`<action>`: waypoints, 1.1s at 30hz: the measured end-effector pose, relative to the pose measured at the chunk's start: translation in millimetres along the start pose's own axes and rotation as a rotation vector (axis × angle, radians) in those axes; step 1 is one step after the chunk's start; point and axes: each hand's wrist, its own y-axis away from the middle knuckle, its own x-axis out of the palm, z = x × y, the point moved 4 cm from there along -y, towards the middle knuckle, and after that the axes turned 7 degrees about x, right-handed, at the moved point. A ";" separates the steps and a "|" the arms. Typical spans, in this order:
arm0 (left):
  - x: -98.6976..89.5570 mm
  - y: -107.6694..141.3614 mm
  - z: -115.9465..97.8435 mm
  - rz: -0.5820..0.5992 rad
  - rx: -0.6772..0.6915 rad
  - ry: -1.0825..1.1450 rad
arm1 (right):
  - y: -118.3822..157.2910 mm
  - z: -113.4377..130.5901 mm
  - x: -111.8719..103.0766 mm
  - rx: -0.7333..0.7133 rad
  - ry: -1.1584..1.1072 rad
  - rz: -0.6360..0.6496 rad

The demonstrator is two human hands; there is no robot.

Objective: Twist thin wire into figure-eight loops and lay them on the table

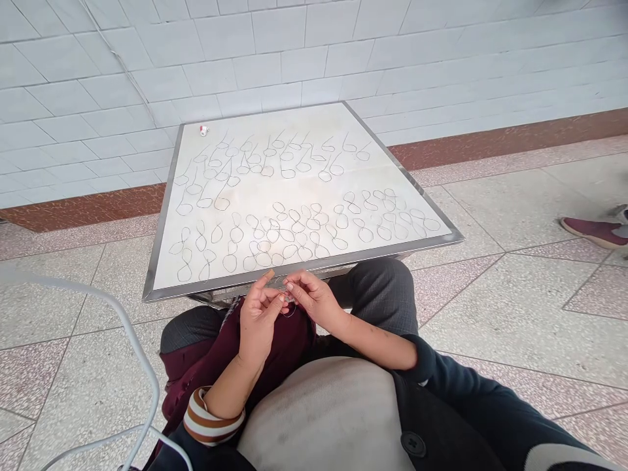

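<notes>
Just off the table's front edge, my left hand (260, 314) and my right hand (316, 301) meet over my lap. Both pinch a thin wire loop (289, 313) between thumb and fingers, its lower curve hanging beneath the fingertips. On the white table (294, 190) lie many thin wire pieces. Those near the front are twisted into figure-eight shapes (235, 234). Farther back the pieces are single loops with straight tails (288, 173).
A small red and white object (203, 131) sits at the table's back left corner. A white tiled wall (265, 65) stands behind. At lower left curves a pale tube (142, 353). A person's maroon shoe (591, 230) is on the floor at far right.
</notes>
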 end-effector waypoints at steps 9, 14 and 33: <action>0.4 0.6 -1.1 0.022 0.014 -0.016 | 0.5 5.5 -0.6 -0.060 0.080 -0.025; 1.4 0.0 -2.6 -0.002 0.008 -0.057 | 1.8 6.1 0.7 -0.068 0.093 -0.019; -1.2 -1.0 -6.1 -0.013 0.040 -0.131 | 0.3 0.5 8.4 0.144 -0.213 0.108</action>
